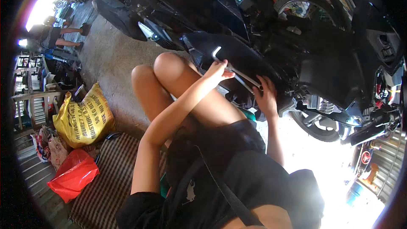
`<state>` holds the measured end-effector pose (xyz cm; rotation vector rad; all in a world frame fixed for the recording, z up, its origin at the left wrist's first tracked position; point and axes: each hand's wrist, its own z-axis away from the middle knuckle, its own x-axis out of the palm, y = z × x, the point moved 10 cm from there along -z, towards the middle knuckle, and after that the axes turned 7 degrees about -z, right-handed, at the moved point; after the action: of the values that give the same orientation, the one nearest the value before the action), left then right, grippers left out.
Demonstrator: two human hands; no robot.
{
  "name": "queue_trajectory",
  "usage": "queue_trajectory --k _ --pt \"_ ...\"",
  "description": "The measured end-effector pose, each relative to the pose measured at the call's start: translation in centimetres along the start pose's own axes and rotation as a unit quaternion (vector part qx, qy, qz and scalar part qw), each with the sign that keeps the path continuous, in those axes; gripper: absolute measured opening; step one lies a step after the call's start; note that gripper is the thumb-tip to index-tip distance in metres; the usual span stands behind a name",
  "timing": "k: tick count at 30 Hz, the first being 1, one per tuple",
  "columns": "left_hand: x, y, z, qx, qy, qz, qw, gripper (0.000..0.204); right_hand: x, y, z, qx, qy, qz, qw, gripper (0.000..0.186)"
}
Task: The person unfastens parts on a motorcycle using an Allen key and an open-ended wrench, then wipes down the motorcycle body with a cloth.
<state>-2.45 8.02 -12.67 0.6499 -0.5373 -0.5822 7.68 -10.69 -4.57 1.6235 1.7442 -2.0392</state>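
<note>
My left hand (pixel 218 73) is closed around a silvery L-shaped wrench (pixel 243 75), whose short bent end sticks up past my fingers. The shaft slants down to the right, and a second thin rod or edge runs beside it. At the lower end, the fingers and thumb of my right hand (pixel 267 95) are bent around the tip. Both hands are in front of a black body panel (pixel 220 42) on a dark motorcycle (pixel 190 0). Whatever the tip touches is hidden by my fingers and the shadow.
A motorcycle wheel (pixel 318 125) and its engine parts are at the right. On the left are a yellow sack (pixel 87 116), a red plastic bag (pixel 75 176) and a checked cushion (pixel 112 178). Another person's legs (pixel 70 36) show at the far left.
</note>
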Motion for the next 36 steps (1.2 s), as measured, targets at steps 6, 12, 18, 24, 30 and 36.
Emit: queue_trajectory --k 6,12,18,24,30,36 --pt "-2.6 -3.5 -1.6 -0.073 0.064 -0.028 0.995 0.039 1.1 1.2 -1.7 -0.027 -0.007 0.089 0.996 0.026" --pt "-0.5 -5.0 0.7 -0.071 -0.022 0.132 0.988 0.034 -0.6 0.0 -1.4 -0.049 0.029 0.049 0.997 0.013" --pt "0.6 -2.5 0.7 0.004 -0.077 0.118 0.990 0.031 -0.2 -0.6 -0.9 -0.029 0.030 -0.074 0.996 0.010" --pt "0.2 -0.8 1.1 0.079 -0.097 0.094 0.988 0.032 2.1 -1.3 -1.6 0.024 -0.123 -0.220 0.967 0.017" --pt "-4.6 -0.8 1.1 0.092 0.018 0.103 0.990 0.038 -0.3 -1.0 -1.0 0.006 0.007 -0.020 1.000 0.061" --pt "-3.4 0.0 1.5 0.081 0.048 0.120 0.988 0.027 3.1 3.6 1.8 0.139 -0.039 0.172 0.974 0.088"
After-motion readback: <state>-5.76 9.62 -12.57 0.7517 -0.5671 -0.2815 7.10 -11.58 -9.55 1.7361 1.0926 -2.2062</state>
